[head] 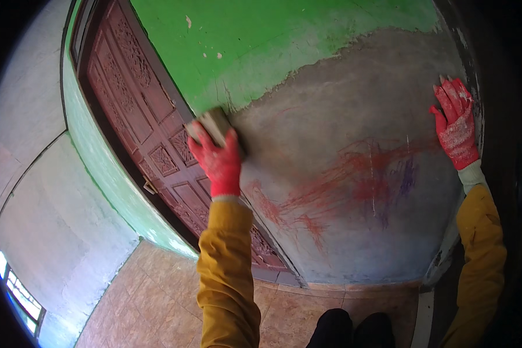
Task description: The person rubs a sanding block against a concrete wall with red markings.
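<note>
My left hand (217,167), in a red-coated glove, grips a pale rectangular block (217,124), possibly a sanding block or sponge. The block is at the wall beside the door frame, just under the lower edge of the green paint (243,56). Its underside is hidden. My right hand (456,124), in a matching glove covered with whitish dust, rests with fingers extended near the wall's right edge and holds nothing. Between the hands stretches bare grey plaster (309,126) with red scribbles (365,169) and a purple patch (406,178).
A carved wooden door (156,126) with a metal handle (149,186) stands left of the plaster. Brown floor tiles (156,296) run below, and my dark-clad legs or feet (332,328) show at the bottom. Another pale wall (65,200) and a window (24,296) lie far left.
</note>
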`<action>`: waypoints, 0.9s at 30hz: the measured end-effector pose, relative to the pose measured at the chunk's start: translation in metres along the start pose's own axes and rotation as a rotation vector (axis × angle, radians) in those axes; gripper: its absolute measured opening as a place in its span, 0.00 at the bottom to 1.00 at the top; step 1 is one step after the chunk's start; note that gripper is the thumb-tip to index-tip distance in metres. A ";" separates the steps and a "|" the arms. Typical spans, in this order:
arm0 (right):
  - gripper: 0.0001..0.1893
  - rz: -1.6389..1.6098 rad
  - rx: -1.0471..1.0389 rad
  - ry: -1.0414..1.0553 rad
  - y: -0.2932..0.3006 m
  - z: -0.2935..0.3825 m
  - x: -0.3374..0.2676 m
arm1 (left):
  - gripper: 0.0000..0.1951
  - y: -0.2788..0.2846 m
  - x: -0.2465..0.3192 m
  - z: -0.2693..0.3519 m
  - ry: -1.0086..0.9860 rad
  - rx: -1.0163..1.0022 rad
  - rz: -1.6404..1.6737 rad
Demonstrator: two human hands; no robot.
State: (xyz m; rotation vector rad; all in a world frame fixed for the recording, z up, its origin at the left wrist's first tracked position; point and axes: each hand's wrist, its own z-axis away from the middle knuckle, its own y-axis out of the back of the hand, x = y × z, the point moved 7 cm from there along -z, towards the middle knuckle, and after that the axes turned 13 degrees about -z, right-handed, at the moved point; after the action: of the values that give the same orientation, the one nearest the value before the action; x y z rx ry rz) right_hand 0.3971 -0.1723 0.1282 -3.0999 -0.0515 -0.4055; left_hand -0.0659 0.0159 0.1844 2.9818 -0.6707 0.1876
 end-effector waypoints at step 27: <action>0.26 0.013 -0.018 -0.004 0.001 0.002 -0.001 | 0.46 0.000 0.002 0.003 0.005 0.029 -0.001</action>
State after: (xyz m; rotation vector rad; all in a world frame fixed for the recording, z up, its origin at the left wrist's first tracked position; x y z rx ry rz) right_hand 0.3969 -0.1729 0.1259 -3.1172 -0.0285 -0.4023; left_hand -0.0633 0.0148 0.1818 3.0078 -0.6716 0.2067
